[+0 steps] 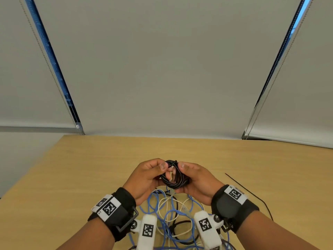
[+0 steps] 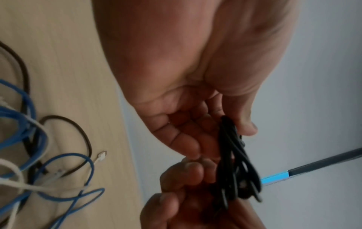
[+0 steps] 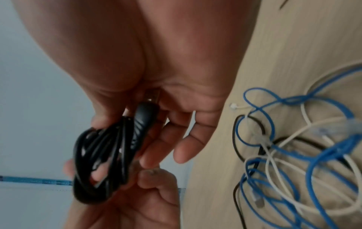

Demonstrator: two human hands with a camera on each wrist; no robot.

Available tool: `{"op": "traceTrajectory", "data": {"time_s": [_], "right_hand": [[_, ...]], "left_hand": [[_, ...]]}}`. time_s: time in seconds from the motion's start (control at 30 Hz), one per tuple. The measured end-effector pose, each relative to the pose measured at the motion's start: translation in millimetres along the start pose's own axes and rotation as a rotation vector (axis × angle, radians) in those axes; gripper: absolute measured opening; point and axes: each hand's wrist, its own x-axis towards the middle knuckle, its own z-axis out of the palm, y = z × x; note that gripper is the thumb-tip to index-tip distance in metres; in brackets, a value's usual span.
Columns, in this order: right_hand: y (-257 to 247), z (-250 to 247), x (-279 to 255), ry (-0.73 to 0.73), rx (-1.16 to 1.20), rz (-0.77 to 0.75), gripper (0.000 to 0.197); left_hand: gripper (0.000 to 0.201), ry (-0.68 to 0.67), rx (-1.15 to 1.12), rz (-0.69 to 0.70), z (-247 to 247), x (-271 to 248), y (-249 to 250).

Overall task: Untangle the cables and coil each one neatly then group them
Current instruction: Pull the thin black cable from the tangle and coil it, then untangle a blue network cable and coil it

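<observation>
My left hand and right hand pinch the black coil from opposite sides, thumbs on top. Its ring stands upright between them, above the tangle.

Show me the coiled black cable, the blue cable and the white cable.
coiled black cable (image 1: 173, 177): head view, middle of the coil held in both hands.
blue cable (image 3: 321, 161): right wrist view, thick bend on the table.
white cable (image 1: 163, 204): head view, loop's left side.
</observation>
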Motion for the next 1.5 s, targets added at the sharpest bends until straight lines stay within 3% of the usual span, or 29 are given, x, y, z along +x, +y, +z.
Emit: {"op": "traceTrajectory", "data": {"time_s": [0.07,0.17,0.2,0.47,0.57,0.67,0.9,1.03,1.13,1.23,1.33,1.43,1.5], "right_hand": [[6.2,8.9,7.3,0.083,-0.168,-0.012,0.030],[18.5,24.4,20.0,0.275,-0.964,-0.111,0.032],[21.7,30.7,23.3,0.287,-1.067,-0.122,0.033],[37.0,45.5,40.6,0.068,-0.907,0.064,0.023],[45.9,36.7,37.2,-0.001,-1.044,0.088,0.026],[60.4,36.9,33.1,-0.159,-1.175,0.114,0.024],[89.3,56.0,36.2,-0.330,-1.434,0.010,0.027],[90.7,55.3,39.7,-0.404,-1.506,0.103,0.020],[83.1,50.5,42.6,-0.389,-1.458,0.087,0.021],[67.2,43.7,44.3,-0.303,-1.314,0.042,0.019],[46.2,35.6,47.4,-0.200,-1.116,-0.001,0.019],[25.5,29.6,52.3,-0.072,-0.927,-0.070,0.016],[12.9,26.8,53.5,0.014,-0.799,-0.087,0.014]], "left_hand": [[0.019,0.119,0.150,-0.013,-9.8,-1.5,-3.9],[0.028,0.304,0.392,-0.035,-25.2,-6.9,-15.6],[0.028,0.343,0.433,-0.035,-29.4,-10.0,-18.9],[0.027,0.505,0.401,-0.149,-86.1,-46.9,-28.7],[0.021,0.734,0.346,-0.226,-130.8,-62.4,-33.4],[0.018,0.914,0.312,-0.294,-171.7,-73.0,-42.2],[0.013,1.066,0.533,-0.381,-214.9,-84.0,-55.9],[0.014,1.026,0.739,-0.400,-218.0,-86.7,-59.1],[0.011,0.999,0.838,-0.417,-211.1,-85.5,-58.6],[0.017,0.928,0.998,-0.259,-182.5,-81.9,-57.5],[0.014,0.651,1.007,-0.022,-136.7,-71.3,-51.9],[0.013,0.296,0.847,0.014,-91.3,-59.5,-46.7],[0.017,0.133,0.665,-0.004,-64.3,-52.3,-44.1]]}}
